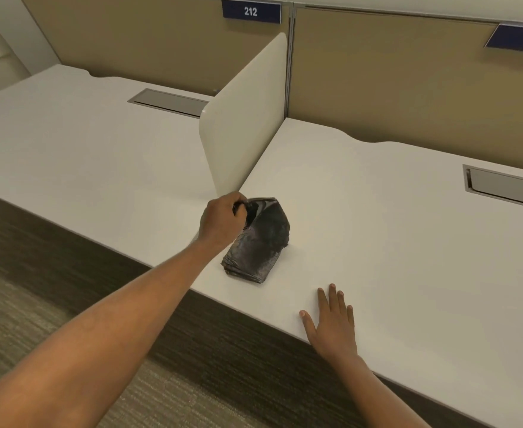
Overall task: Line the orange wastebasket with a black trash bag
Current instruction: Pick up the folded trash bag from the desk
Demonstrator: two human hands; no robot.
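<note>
A folded black trash bag [258,242] lies on the white desk [377,227] near its front edge, with its far end lifted. My left hand [221,219] is closed on that raised far-left corner of the bag. My right hand [331,322] rests flat and open on the desk by the front edge, a little nearer than the bag and apart from it. No orange wastebasket is in view.
A cream divider panel [244,118] stands upright between two desks just behind the bag. Each desk has a recessed cable tray [170,101] [507,186]. Tan partition walls carry number plates [251,10]. Dark carpet [53,304] lies in front of the desks.
</note>
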